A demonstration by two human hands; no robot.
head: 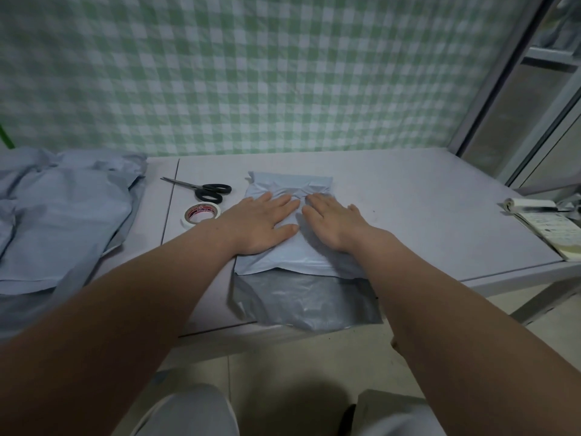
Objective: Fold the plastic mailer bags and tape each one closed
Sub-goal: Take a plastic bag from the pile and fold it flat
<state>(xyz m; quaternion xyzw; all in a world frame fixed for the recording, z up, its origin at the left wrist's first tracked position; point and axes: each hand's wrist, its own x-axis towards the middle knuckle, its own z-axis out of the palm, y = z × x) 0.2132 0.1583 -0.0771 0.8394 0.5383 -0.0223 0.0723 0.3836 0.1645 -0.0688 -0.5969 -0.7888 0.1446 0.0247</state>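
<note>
A pale blue plastic mailer bag (289,262) lies folded on the table's middle, with its grey inner flap (305,300) hanging over the front edge. My left hand (261,220) and my right hand (333,220) both lie flat on the bag, palms down, fingers spread and pointing away from me. They press on it side by side, almost touching. A roll of white tape (201,214) with a red core lies just left of my left hand. Black-handled scissors (204,189) lie behind the roll.
A heap of more pale blue mailer bags (59,215) covers the table's left end. A notepad with a pen (547,225) sits at the right edge. A green checked cloth (251,73) hangs behind the grey table (424,209). A metal frame (503,77) stands at the right.
</note>
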